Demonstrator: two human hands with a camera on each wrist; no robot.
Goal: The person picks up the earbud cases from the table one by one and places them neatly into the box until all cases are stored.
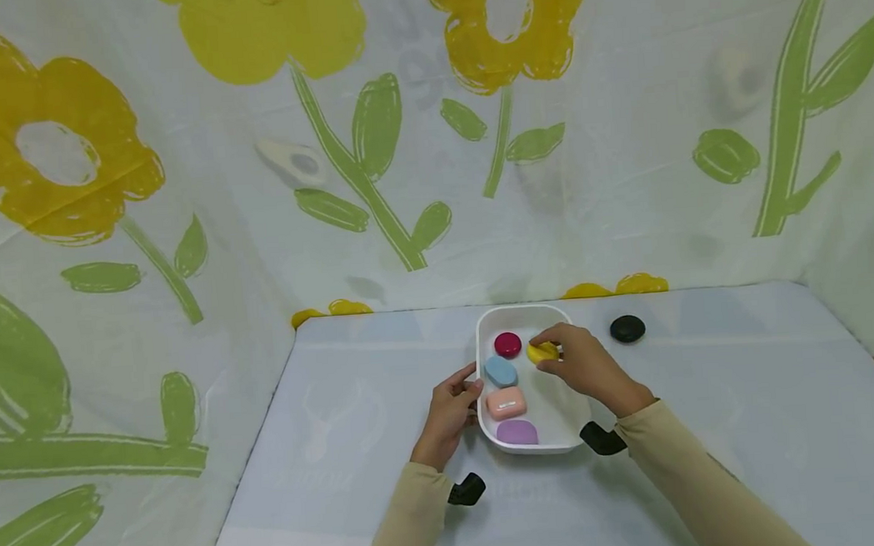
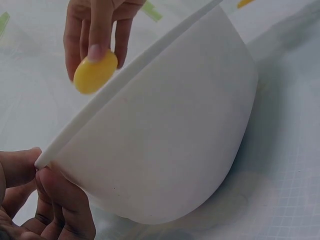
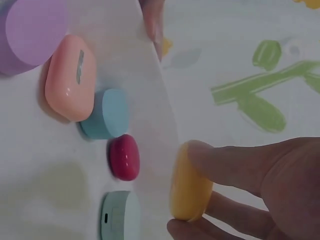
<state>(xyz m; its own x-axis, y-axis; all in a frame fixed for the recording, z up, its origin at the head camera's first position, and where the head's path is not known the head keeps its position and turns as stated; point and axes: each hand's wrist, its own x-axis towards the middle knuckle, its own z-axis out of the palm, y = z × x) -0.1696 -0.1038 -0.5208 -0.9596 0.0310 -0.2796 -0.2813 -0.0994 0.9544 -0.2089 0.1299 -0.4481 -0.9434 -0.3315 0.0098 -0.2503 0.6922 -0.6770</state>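
In the head view my left hand (image 1: 449, 410) pinches the left rim of a white tub (image 1: 538, 449) between thumb and fingers. The left wrist view shows that grip at the rim's corner. My right hand (image 1: 593, 368) holds a small yellow oval case (image 3: 187, 192) by its edges, above the tub's inside. Along the tub's left side lie a red oval case (image 1: 507, 345), a light blue one (image 1: 501, 371), a glossy pink one (image 1: 507, 402) with a small label, and a purple one (image 1: 518, 432). A mint green case (image 3: 120, 220) with a port slot shows only in the right wrist view.
A black oval case (image 1: 627, 329) lies on the pale table (image 1: 327, 447), right of the tub near the back edge. White cloth (image 1: 626, 169) printed with yellow flowers hangs behind and at the sides. Dark wrist mounts (image 1: 603, 438) stick out at both cuffs.
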